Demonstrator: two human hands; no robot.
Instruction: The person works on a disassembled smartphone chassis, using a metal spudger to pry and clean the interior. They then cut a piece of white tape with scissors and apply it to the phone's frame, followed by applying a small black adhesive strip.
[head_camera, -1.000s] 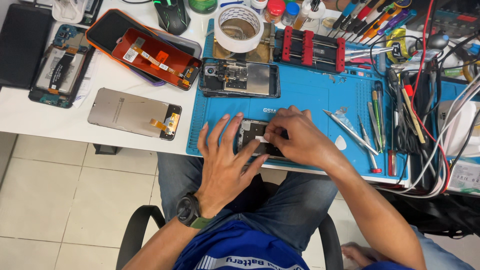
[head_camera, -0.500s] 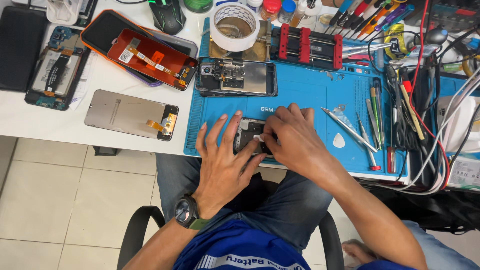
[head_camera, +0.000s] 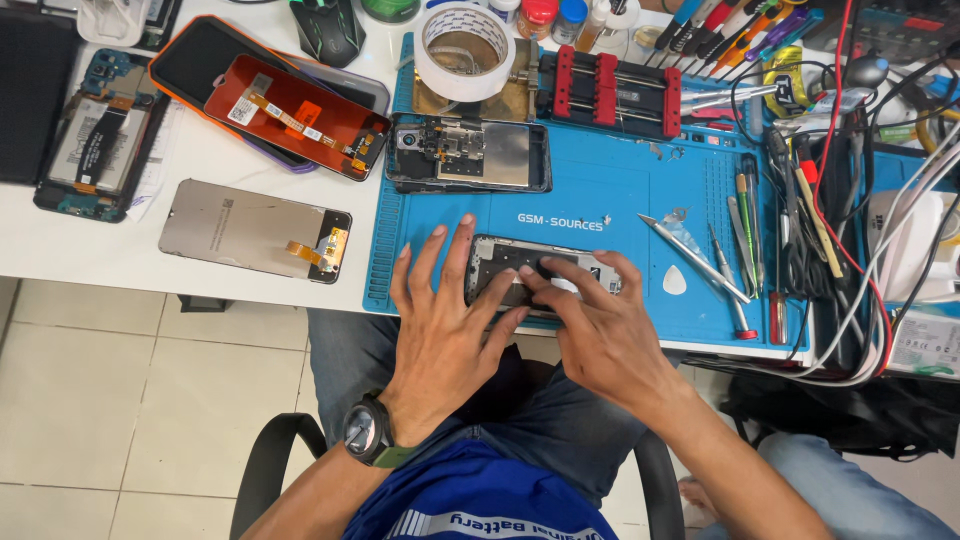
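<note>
A small opened phone frame (head_camera: 520, 262) lies on the blue work mat (head_camera: 600, 190) near the table's front edge. My left hand (head_camera: 445, 320) lies flat with fingers spread, its fingertips pressing the frame's left part. My right hand (head_camera: 600, 325) covers the frame's right part, and its fingers press on the inside of the frame. A dark wristwatch (head_camera: 368, 432) is on my left wrist.
Another opened phone (head_camera: 468, 152) lies higher on the mat. A grey screen panel (head_camera: 250, 230), a red-backed panel (head_camera: 295, 115) and an open phone (head_camera: 95, 150) lie to the left. Tape roll (head_camera: 463, 38), red clamp (head_camera: 610, 92), tweezers (head_camera: 690, 255), screwdrivers and cables crowd the right.
Both hands stayed on the phone frame. My right hand's fingers shifted slightly over its inside; the camera view moved a little.
</note>
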